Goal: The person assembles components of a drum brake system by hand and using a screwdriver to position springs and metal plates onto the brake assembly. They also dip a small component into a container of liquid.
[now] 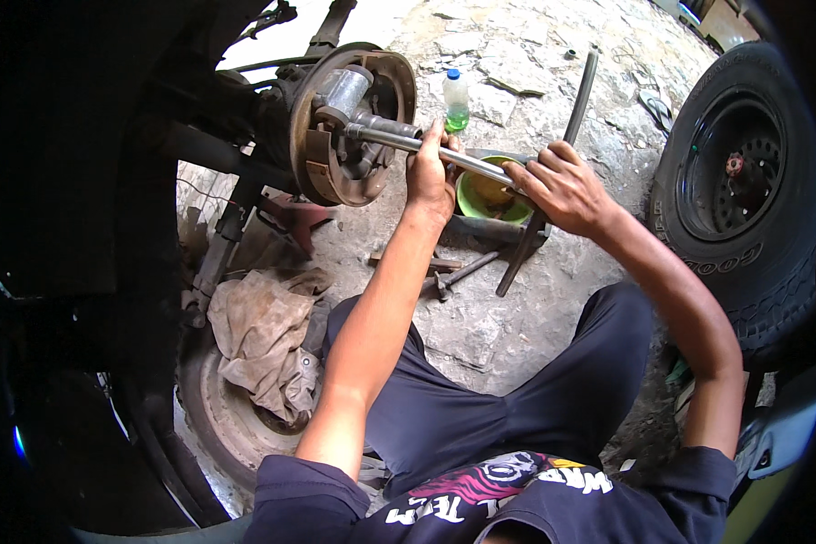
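Note:
A long silver metal bar (470, 162) slants from the brake assembly (395, 74) down to the right. My left hand (432, 178) is wrapped around its middle. At its outer end my right hand (562, 189) is closed on the bar. A dark, long pipe (583, 98) crosses by my right hand, running from upper right to lower left; whether it is joined to the bar is hidden by my fingers. The bar's far end reaches the grey metal housing (345, 93) on the brake assembly, next to a stubby spindle (385, 123).
Behind my hands sits a green bowl (463, 201) with brownish contents. Beyond it stands a bottle of green liquid (457, 102). A hammer (465, 275) lies on the stone floor. A large tyre (675, 195) stands at right; a dirty cloth (261, 337) drapes over a wheel rim (210, 412) at left.

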{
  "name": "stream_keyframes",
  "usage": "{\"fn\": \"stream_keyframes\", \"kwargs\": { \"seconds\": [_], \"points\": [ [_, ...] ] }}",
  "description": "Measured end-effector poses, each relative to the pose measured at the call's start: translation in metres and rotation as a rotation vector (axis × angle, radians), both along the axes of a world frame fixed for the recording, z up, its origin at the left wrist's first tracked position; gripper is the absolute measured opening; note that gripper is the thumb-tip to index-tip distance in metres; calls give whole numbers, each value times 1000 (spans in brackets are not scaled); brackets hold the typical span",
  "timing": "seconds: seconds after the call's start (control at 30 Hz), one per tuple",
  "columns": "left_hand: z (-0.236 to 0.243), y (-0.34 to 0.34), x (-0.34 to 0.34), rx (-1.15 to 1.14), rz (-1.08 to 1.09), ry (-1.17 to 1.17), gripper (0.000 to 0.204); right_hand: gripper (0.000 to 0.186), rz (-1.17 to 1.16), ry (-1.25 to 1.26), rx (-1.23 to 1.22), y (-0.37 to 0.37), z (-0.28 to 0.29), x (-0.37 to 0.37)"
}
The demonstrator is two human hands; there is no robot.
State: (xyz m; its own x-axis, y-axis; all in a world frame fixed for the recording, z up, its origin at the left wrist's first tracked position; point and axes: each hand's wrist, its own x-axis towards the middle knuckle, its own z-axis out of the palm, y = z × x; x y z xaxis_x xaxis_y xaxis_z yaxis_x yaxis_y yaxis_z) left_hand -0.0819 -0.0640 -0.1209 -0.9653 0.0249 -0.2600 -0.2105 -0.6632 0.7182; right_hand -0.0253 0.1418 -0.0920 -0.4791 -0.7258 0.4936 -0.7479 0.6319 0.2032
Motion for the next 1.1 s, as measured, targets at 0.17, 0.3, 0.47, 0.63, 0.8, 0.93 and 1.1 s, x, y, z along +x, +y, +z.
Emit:
{"fn": "stream_keyframes", "kwargs": {
  "seconds": [0.17,0.3,0.47,0.63,0.8,0.93,1.1],
  "points": [
    [-23,-3,-8,9,-11,77,28,41,-43,-104,-94,-7,-35,8],
    [-14,-1,-11,17,-23,68,33,41,-2,67,-72,-6,-19,0],
    [-8,-9,-14,-81,-101,112,42,36,90,-56,-142,-1,1,-21],
    [16,0,24,-275,-217,109,55,28,138,-98,-384,-4,-8,-22],
    [-1,19,65,-38,-127,228,55,24,75,-221,-533,-14,-19,-11],
    [-5,6,40,-52,-86,249,60,19,38,-350,-730,-26,-31,-4],
    [-14,6,43,-300,-110,224,77,20,28,-424,-763,-29,-30,1]
  ]
}}
